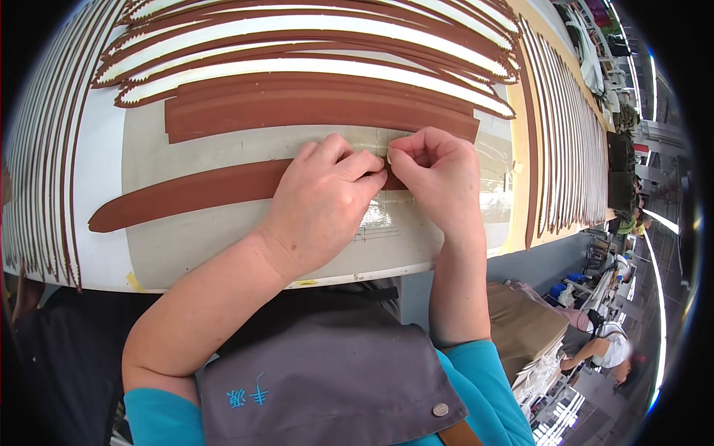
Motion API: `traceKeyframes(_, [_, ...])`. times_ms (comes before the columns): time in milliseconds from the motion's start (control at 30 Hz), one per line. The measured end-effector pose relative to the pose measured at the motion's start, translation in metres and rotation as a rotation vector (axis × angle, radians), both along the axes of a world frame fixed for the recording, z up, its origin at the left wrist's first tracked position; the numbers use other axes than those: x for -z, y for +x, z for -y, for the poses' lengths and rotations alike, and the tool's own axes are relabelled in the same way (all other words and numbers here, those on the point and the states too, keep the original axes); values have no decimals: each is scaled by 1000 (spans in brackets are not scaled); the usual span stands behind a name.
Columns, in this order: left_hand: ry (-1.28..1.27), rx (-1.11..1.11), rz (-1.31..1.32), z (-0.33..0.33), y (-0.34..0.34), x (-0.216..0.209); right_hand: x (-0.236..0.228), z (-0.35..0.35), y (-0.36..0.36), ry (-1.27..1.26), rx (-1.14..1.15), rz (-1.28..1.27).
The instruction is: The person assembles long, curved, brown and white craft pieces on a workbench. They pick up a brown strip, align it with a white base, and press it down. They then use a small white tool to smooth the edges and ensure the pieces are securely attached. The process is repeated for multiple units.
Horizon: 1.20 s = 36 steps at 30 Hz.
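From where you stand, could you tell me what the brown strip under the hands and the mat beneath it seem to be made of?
Brown strip: probably leather or faux leather, matte, evenly cut and lying limp and flat. Grey mat: seemingly a smooth plastic or rubber sheet; it shows a glossy reflection near the right hand.

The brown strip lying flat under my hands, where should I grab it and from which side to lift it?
Take the brown strip at its free rounded tip, far left of the left hand and right hand. It lies flat and thin on the grey mat, so probably come from the left, slide a fingertip under the tip and pinch top and bottom.
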<state>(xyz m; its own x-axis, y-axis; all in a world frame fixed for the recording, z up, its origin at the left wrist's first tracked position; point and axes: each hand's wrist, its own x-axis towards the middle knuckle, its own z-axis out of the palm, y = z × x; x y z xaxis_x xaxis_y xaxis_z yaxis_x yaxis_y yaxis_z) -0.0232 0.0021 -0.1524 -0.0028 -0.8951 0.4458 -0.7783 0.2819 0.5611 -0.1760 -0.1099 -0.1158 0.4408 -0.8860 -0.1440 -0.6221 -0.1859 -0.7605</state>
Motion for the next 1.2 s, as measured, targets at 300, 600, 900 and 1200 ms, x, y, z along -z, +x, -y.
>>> traceKeyframes(300, [-31, 20, -15, 1, 1, 1, -18, 4, -63, 74, 218, 283])
traceKeyframes(600, [88, 19, -33, 8, -2, -20, 22, 6, -175, -200, 420, 137])
traceKeyframes(900, [607, 31, 262, 53, -44, -58, 10, -28, -145, -137, 252, 426])
traceKeyframes(1200, [-82, 459, -1180, 92, -36, -159, 0, -36, -93, -24, -175, 640])
